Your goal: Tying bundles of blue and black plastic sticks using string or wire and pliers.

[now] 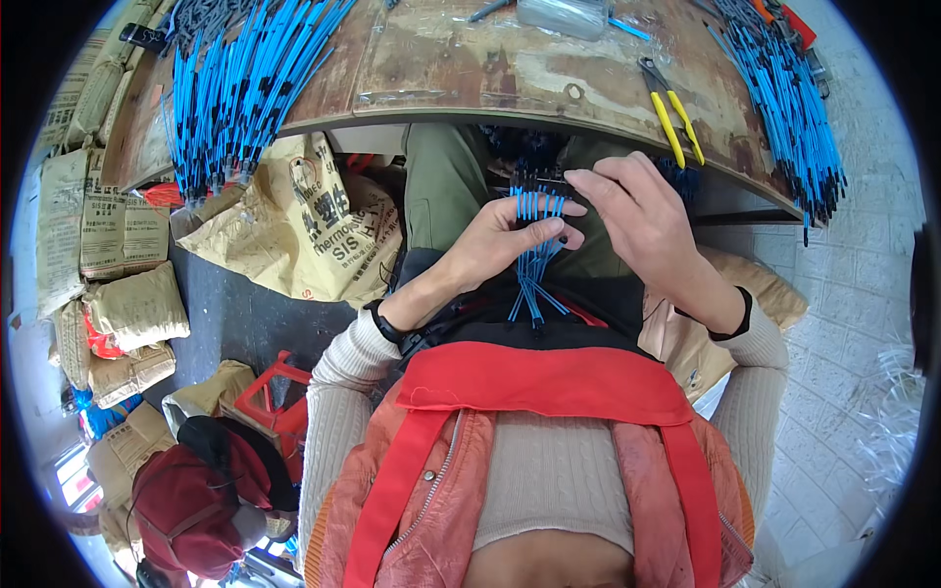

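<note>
My left hand point(487, 241) is closed round a small bundle of thin blue cables point(534, 265) with black ends, held upright above my lap. Their lower ends spread apart over the dark apron. Just right of the bundle's top, my right hand point(642, 218) has its fingers bent together in a pinch. Its fingertips come close to the black cable ends; anything between them is too small to make out. Large bunches of similar blue cables point(245, 83) hang over the table's left side, and another bunch point(784, 122) lies at its right end.
The worn wooden table point(431, 73) curves across the far side, with yellow-handled pliers point(673, 113) near its edge. A clear plastic box point(564, 16) sits farther back. Printed sacks point(338, 235) lie under and left of the table. A person in maroon point(201, 500) is at lower left, near a red stool point(274, 397).
</note>
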{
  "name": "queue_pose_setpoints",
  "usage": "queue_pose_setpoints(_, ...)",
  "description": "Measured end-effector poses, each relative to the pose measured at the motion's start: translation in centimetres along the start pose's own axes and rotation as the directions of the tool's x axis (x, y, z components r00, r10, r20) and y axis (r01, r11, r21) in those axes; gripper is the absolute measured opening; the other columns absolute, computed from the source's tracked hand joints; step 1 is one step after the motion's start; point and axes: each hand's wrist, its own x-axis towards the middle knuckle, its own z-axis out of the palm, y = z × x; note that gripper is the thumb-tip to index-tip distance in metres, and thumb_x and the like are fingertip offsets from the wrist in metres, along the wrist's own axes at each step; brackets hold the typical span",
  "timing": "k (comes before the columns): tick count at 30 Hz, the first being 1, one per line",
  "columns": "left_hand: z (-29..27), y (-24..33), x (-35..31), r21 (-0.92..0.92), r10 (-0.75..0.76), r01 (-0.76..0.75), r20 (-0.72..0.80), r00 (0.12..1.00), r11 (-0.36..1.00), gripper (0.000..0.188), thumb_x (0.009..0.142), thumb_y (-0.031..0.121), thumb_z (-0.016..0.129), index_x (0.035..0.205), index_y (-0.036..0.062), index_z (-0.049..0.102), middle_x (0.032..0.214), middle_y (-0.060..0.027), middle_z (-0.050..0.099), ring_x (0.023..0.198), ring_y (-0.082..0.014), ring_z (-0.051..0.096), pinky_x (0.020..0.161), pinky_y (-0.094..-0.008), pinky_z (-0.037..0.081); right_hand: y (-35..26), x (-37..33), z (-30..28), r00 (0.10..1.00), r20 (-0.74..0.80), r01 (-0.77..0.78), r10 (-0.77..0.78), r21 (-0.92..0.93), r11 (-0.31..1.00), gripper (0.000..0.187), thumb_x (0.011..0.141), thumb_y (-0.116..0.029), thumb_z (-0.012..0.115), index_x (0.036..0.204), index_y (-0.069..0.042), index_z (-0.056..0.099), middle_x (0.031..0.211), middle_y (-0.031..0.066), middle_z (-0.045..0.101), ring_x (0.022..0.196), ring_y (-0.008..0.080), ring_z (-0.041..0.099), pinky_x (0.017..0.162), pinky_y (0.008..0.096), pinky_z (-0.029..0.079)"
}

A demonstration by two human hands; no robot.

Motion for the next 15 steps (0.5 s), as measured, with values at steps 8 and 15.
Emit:
queue_pose_setpoints(8, 0.0, -0.3, 0.0, -0.025, 0.008, -0.008, -0.002, 1.0, 1.0, 0.028, 0.102, 0.01, 0.055, 0.128, 0.0013, 0.063, 0.104, -0.009, 0.072, 0.103, -0.0144, 0.067, 0.091, -0.0288, 0.053, -0.5, -0.7, 1.0, 0.99, -0.056, -0.116, 0.128, 0.176, 0.977, 0.036, 0.077, 0.006, 0.064, 0.112, 0.0, 0.064, 0.098, 0.014, 0.058, 0.084, 0.0301, 0.06, 0.071, 0.0366, 0.053)
queue_pose_setpoints(15, 0.4, -0.2, 0.4, 0.036, 0.032, -0.033, 0.031, 0.999, 0.999, 0.028, 0.102, 0.01, 0.056, 0.128, 0.0014, 0.062, 0.104, -0.0085, 0.072, 0.102, -0.0134, 0.067, 0.091, -0.0275, 0.052, 0.4, -0.5, 0.6, 0.998, -0.066, 0.012, -0.005, 0.105, 0.994, 0.037, 0.076, 0.006, 0.066, 0.112, 0.0, 0.065, 0.099, 0.0133, 0.058, 0.085, 0.0292, 0.061, 0.07, 0.036, 0.053)
